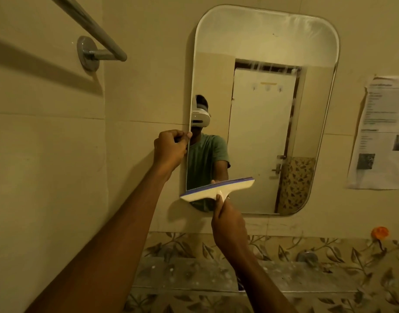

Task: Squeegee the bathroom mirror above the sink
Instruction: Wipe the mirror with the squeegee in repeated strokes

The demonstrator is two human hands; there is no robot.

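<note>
One squeegee (217,189): cream/white plastic body w/ a thin blue-purple blade strip along the top edge, T-shaped, short handle dropping from the middle. It sits at approx 7 o'clock on the mirror (261,109), blade edge against the glass near the lower-left corner, tilted so its right end is higher than the left; the left end overhangs the mirror's edge onto the wall. Right hand (229,229) is closed round the handle from below, fingers wrapped, thumb up along the stem.

Left hand (170,150) is at approx 9 o'clock on the mirror, curled nearly into a fist, fingertips pinched on the mirror's left edge.

One mirror: tall rectangle w/ rounded corners, thin bright rim, fixed to a beige tiled wall. Reflection shows a person in a green tee w/ a white headset, plus a white door w/ a latch.

Other counts: one chrome towel bar (90,23) w/ one round mount, at 10 o'clock from the mirror. One sheet of printed paper (381,132) w/ small photos stuck on the wall at 3 o'clock. One orange blob-shaped thing (379,232) at 5 o'clock, can't tell what it is. One glass shelf (182,276) under the mirror at 6 o'clock, over leaf-pattern tiles.
</note>
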